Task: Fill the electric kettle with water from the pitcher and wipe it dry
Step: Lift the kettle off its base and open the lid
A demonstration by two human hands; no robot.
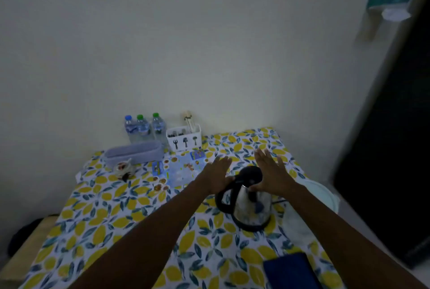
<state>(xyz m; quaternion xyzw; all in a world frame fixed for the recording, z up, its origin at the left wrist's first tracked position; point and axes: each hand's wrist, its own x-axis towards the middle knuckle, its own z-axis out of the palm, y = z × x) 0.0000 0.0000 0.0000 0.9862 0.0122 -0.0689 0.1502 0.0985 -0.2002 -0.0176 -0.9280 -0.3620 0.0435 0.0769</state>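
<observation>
A steel electric kettle [252,207] with a black lid, handle and base stands on the lemon-print tablecloth [111,219], right of centre. My left hand [217,175] hovers flat over the handle side, fingers spread, thumb close to the handle top. My right hand [271,173] is stretched out flat above the lid, with its thumb near the lid's front edge. Neither hand holds anything. A folded dark blue cloth [290,271] lies at the table's near right edge. Something pale and round [324,195], partly hidden behind my right forearm, sits right of the kettle; I cannot tell whether it is the pitcher.
Against the back wall stand three water bottles [144,128], a white cutlery holder [185,137] and a grey basket [135,152]. A small patterned cup [123,168] and a blue placemat [179,170] lie in the middle. A dark door [395,149] is on the right.
</observation>
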